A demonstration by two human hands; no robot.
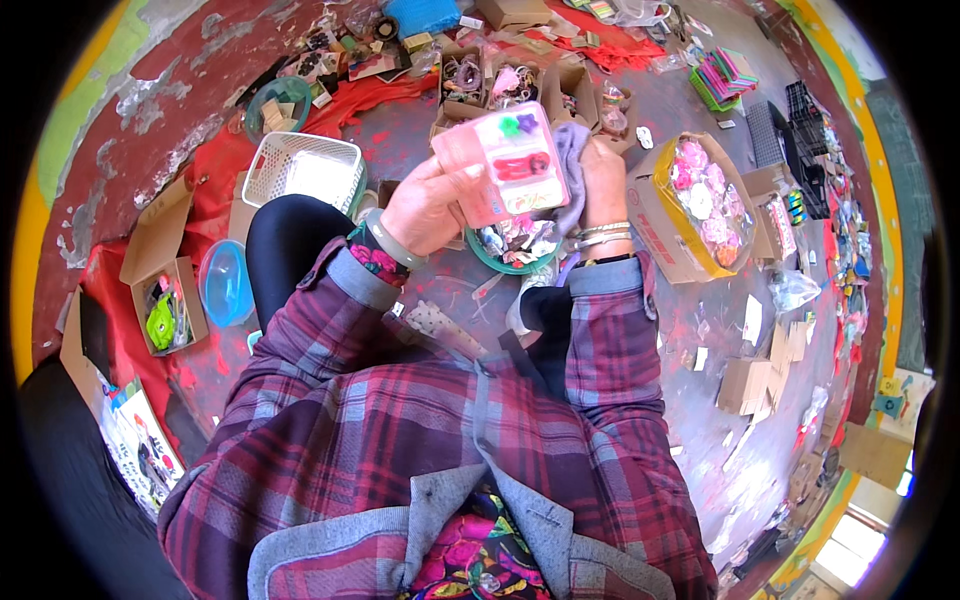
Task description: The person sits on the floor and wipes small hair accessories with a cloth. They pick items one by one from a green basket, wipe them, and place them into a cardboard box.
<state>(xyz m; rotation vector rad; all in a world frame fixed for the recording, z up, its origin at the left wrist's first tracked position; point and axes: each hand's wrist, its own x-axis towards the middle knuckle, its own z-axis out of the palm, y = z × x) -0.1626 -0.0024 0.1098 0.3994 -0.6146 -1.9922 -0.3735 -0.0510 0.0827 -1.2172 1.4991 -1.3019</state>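
Note:
My left hand (pixel 424 204) grips a flat pink-and-clear plastic case (pixel 474 148) by its near left side, thumb on top. Inside the case lie small hair accessories: green and blue ones at the far end, red ones in the middle, pale ones nearest me. My right hand (pixel 604 184) is closed round a greyish-purple cloth (pixel 571 160), which lies against the right edge of the case. Below the case is a green-rimmed basin (pixel 490 262) of mixed small items, partly covered by the case and my hands.
Around me on the floor stand a white basket (pixel 300 150), a carton of pink and white flower-like pieces (pixel 655 215), a blue plastic bowl (pixel 226 283) and an opened carton (pixel 190 290). More cartons of trinkets (pixel 462 85) stand ahead. Cardboard pieces (pixel 750 385) lie to the right.

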